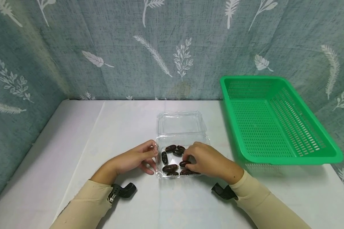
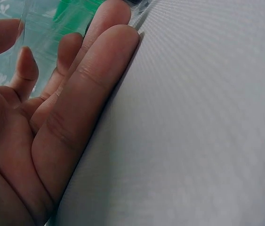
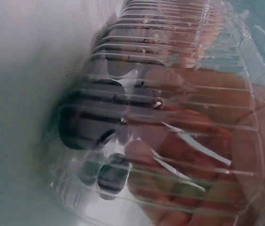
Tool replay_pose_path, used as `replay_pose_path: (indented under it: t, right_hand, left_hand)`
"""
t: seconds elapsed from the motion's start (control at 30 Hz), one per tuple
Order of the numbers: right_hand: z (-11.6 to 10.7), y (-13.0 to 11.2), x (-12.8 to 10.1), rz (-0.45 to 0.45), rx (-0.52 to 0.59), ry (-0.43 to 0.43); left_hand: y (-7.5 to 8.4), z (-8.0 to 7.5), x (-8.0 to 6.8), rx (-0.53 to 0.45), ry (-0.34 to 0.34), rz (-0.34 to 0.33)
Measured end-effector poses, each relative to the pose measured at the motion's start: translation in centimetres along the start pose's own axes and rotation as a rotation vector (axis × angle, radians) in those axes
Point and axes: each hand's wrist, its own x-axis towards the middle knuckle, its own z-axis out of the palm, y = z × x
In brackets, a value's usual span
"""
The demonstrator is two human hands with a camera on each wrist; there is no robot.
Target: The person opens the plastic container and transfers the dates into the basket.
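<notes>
A clear plastic clamshell box (image 1: 183,138) lies with its lid folded back, several dark brown dates (image 1: 170,168) spread over its floor. My right hand (image 1: 207,160) reaches into the box from the right, thumb and fingers pinching one date (image 1: 184,163). Through the ribbed clear wall (image 3: 184,84), the right wrist view shows those curled fingers (image 3: 184,136) beside dark dates (image 3: 113,175). My left hand (image 1: 136,159) rests at the box's left wall, fingertips right at its rim. Its fingers (image 2: 90,84) are loosely extended in the left wrist view, the lowest along the white cloth.
A large green plastic basket (image 1: 238,127) with slotted walls stands to the right of the box. White cloth (image 1: 126,124) covers the table, and a grey-green leaf-patterned curtain (image 1: 114,38) hangs behind it. Black wrist cameras (image 1: 127,190) project from both cuffs.
</notes>
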Motion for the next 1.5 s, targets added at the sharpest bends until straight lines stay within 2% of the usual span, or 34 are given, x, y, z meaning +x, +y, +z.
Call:
replay_pose_path:
  t: [0.1,0.2,0.3,0.5,0.67,0.87,1.03,1.37,1.5]
  right_hand:
    - [-0.3,-0.2,0.0,-0.005,0.037,0.011]
    - [-0.7,-0.3,-0.3,-0.023,0.056,0.061]
    - [-1.3,-0.5,-1.0,-0.065,0.091,0.178]
    - [-2.3,-0.8,-2.0,-0.206,0.16,0.484]
    - [-2.7,-0.7,-3.2,-0.273,0.172,0.613]
    - [-4.3,-0.3,-5.2,-0.243,0.213,0.657]
    - [-5.7,1.1,-6.4,-0.216,0.181,0.705]
    - [-7.4,4.5,-8.4,0.012,0.056,0.778]
    - [-7.7,5.7,-8.9,0.108,0.009,0.769]
  left_hand:
    - [0.0,-0.1,-0.1,0.001,-0.002,0.005]
    - [-0.1,-0.1,-0.2,0.004,-0.011,0.012]
    - [-0.2,-0.1,-0.2,0.005,-0.016,0.019]
    - [0.0,-0.1,-0.3,0.004,-0.008,0.032]
    - [-0.1,0.0,-0.1,0.0,-0.007,0.026]
    - [-0.2,0.0,0.0,0.01,-0.015,0.038]
    - [-0.1,-0.1,0.0,0.017,-0.015,0.04]
    - [-0.3,-0.2,0.2,0.005,-0.016,0.036]
    - [-0.3,-0.3,0.1,-0.009,-0.012,0.032]
